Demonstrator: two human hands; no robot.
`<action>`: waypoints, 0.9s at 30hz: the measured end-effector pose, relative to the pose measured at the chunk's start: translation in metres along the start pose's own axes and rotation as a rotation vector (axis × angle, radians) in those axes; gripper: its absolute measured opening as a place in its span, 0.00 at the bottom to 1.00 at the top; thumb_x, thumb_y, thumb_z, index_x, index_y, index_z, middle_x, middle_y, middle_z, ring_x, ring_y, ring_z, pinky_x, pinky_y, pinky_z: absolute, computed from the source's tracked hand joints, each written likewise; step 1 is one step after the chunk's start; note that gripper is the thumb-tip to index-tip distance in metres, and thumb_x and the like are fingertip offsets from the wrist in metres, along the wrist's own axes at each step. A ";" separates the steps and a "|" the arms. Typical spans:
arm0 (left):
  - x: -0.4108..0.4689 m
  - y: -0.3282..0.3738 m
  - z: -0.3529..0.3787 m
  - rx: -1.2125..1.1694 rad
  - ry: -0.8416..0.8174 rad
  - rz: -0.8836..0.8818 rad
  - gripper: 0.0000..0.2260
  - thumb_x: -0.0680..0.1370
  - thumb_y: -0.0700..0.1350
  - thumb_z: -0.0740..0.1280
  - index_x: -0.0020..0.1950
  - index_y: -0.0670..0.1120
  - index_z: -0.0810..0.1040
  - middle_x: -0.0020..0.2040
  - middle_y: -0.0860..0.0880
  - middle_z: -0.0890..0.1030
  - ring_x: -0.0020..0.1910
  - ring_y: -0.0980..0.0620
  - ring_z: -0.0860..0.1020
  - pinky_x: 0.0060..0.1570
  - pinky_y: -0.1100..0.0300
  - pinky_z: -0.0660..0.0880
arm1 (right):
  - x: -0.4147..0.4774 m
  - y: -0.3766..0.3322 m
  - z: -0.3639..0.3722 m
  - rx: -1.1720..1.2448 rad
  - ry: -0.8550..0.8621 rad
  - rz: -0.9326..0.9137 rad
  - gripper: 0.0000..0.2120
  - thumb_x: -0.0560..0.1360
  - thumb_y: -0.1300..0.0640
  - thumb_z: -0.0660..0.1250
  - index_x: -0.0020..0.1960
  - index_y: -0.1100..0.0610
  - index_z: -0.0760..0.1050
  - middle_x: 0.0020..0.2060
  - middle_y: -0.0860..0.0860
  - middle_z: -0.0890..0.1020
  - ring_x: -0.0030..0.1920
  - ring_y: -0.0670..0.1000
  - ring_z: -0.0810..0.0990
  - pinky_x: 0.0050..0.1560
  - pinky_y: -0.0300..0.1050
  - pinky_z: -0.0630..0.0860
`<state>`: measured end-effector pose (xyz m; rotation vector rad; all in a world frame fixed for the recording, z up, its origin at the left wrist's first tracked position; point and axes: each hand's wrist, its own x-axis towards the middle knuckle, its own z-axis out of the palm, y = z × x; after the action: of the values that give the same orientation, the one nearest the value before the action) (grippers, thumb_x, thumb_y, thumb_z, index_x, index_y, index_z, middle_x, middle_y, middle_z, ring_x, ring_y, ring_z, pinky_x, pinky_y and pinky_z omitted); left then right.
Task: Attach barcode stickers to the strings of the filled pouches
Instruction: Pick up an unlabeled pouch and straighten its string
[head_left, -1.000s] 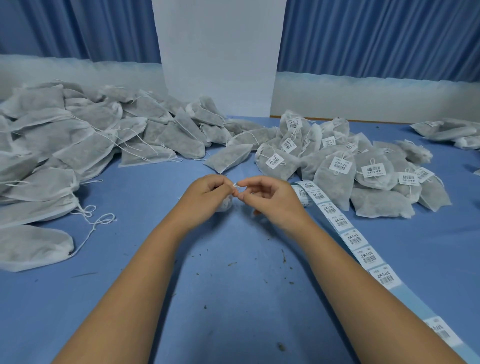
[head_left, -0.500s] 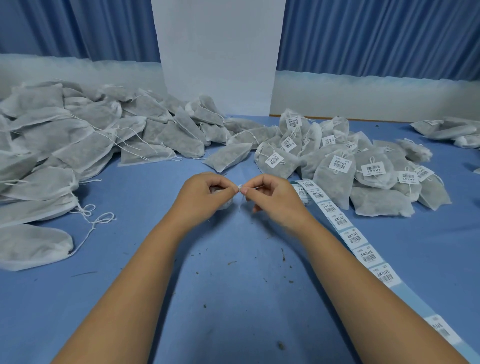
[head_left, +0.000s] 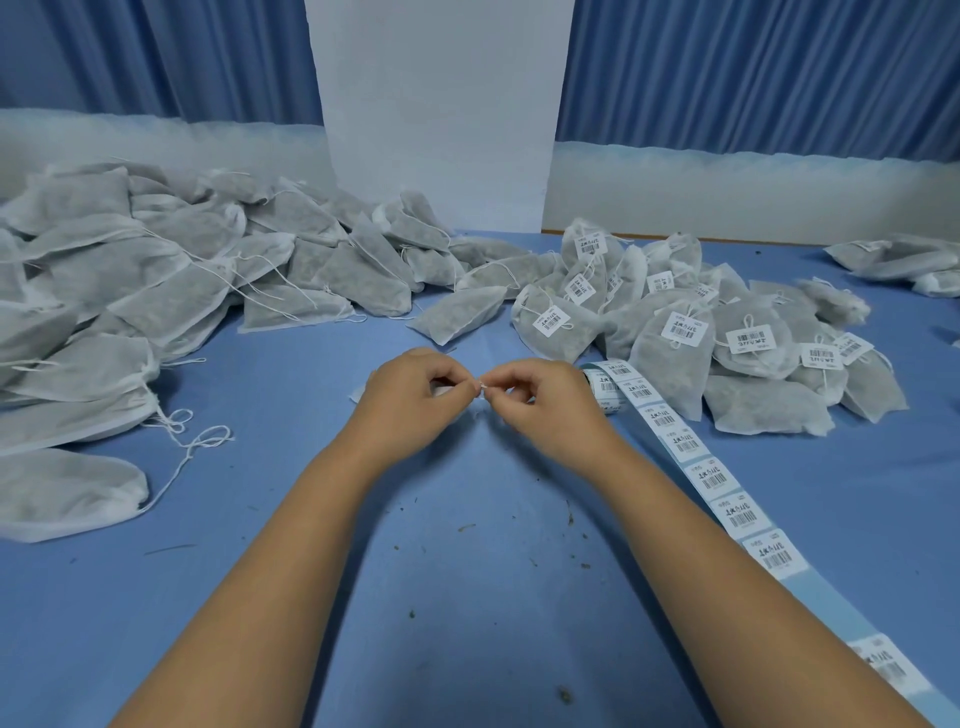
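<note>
Now: a small white piece pinched between two hands

Head view. At the centre of the frame the left hand (head_left: 410, 400) and the right hand (head_left: 545, 405) are held close together above the blue table (head_left: 467, 623), with the fingers curled. A small white piece (head_left: 482, 385) is pinched between the thumb and forefinger tips of both hands; whether it is string or sticker cannot be told. A pouch (head_left: 357, 394) is mostly hidden beneath the left hand, and only its white edges are seen.

Just right of the right hand a strip of barcode stickers (head_left: 727, 499) is laid out, from a curled end near the hand down to the lower right corner. Untagged pouches (head_left: 171, 291) are heaped across the upper left, with loose strings trailing. Tagged pouches (head_left: 675, 332) are piled right of centre, many bearing a barcode sticker. Blue curtains (head_left: 727, 73) and a white panel (head_left: 436, 104) are seen behind.
</note>
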<state>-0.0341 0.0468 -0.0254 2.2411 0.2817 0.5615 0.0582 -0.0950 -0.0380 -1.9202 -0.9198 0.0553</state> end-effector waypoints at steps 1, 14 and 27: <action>0.000 0.000 0.000 0.023 -0.004 0.012 0.12 0.76 0.45 0.71 0.35 0.60 0.78 0.43 0.55 0.79 0.45 0.56 0.77 0.56 0.52 0.73 | 0.000 -0.001 0.000 -0.066 -0.016 -0.013 0.05 0.76 0.60 0.69 0.47 0.55 0.83 0.31 0.40 0.78 0.30 0.39 0.75 0.37 0.28 0.68; 0.001 -0.005 -0.005 -0.055 -0.070 0.058 0.12 0.78 0.40 0.69 0.40 0.56 0.81 0.35 0.67 0.80 0.36 0.68 0.75 0.38 0.74 0.67 | -0.001 -0.007 -0.011 0.128 -0.182 0.142 0.08 0.80 0.57 0.65 0.45 0.53 0.82 0.30 0.40 0.79 0.31 0.37 0.75 0.36 0.31 0.73; 0.005 -0.007 -0.002 -0.069 -0.234 -0.085 0.12 0.81 0.44 0.63 0.40 0.47 0.80 0.43 0.51 0.76 0.39 0.57 0.73 0.42 0.62 0.69 | -0.005 0.001 0.006 -0.132 0.011 -0.200 0.05 0.77 0.62 0.68 0.49 0.54 0.80 0.42 0.48 0.81 0.42 0.42 0.77 0.45 0.26 0.69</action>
<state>-0.0312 0.0552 -0.0280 2.1909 0.2327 0.2569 0.0532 -0.0938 -0.0434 -1.9367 -1.1270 -0.1369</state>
